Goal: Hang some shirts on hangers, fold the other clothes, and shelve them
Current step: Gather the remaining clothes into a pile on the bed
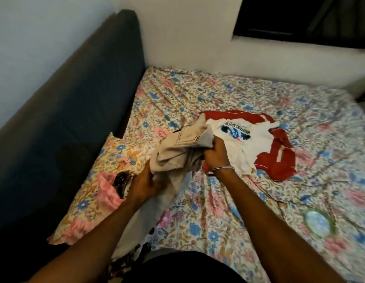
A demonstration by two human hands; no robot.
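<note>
A crumpled beige garment is lifted above the floral bed sheet, and both of my hands hold it. My left hand grips its lower part, from which pale cloth hangs down toward me. My right hand, with a metal bangle on the wrist, grips its right side. Behind my right hand lies a white T-shirt with a blue and red print. Under and around that shirt lies a red garment with white stripes. No hanger is in view.
A floral pillow lies at the left of the bed against a dark blue headboard. A dark patterned cloth peeks out by my left hand. A round green-rimmed object sits on the sheet at the right. A dark window is at the upper right.
</note>
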